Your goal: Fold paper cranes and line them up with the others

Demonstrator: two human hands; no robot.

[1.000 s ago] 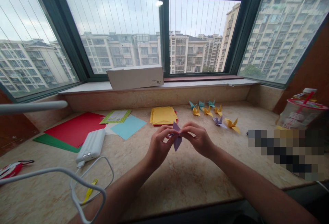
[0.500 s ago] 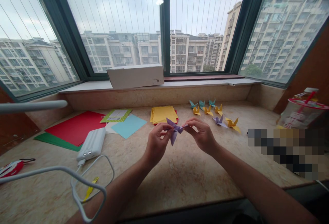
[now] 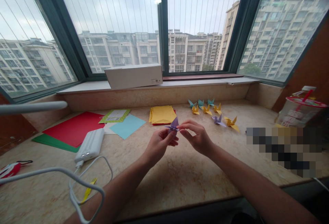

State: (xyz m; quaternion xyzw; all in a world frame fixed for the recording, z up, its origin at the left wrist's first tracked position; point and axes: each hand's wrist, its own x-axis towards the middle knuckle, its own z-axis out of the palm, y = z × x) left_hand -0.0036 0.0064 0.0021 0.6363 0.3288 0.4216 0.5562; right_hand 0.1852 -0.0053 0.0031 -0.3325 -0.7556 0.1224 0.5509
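Observation:
A folded purple paper crane (image 3: 175, 122) is held up above the counter, one wing pointing upward. My left hand (image 3: 158, 145) is closed on its lower part, the thumb across the front and the fingers behind. The fingertips of my right hand (image 3: 197, 137) pinch at the crane's right end, thumb and forefinger close together; the exact contact is hard to see. Beyond my right hand stand finished cranes: another purple one (image 3: 218, 120), a larger yellow one (image 3: 232, 124), a row of small yellow ones (image 3: 207, 110) and a row of teal ones (image 3: 200, 103).
Behind my hands lies a stack of yellow paper squares (image 3: 161, 115). To the left are blue paper (image 3: 128, 126), red paper (image 3: 73, 128), a white power bank (image 3: 89, 144) and a looping cable (image 3: 69, 172). A drink cup (image 3: 295, 112) stands at right, a white box (image 3: 133, 76) on the sill.
The purple crane has been turned so that a wing points up. My left hand has shifted from pinching its side to holding it from below; my right hand has moved slightly left.

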